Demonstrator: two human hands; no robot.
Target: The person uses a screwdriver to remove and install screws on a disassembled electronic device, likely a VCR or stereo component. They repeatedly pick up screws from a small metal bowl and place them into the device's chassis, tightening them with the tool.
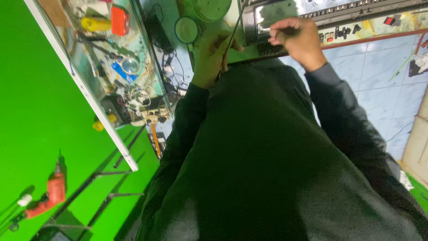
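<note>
My left hand is closed around a thin dark rod that slants up toward the top edge. My right hand is curled on a small dark tool, pressing it at the front of a silver and black electronic device that lies across the top of the view. Both hands work at the device's left end, a short gap apart. My dark jacket fills the middle and hides whatever is under the hands.
A glass-topped shelf cluttered with tools, wires and small parts runs down the left by a green wall. A red drill hangs at the lower left. A round green-rimmed lid lies near my left hand. Pale blue tiles show at right.
</note>
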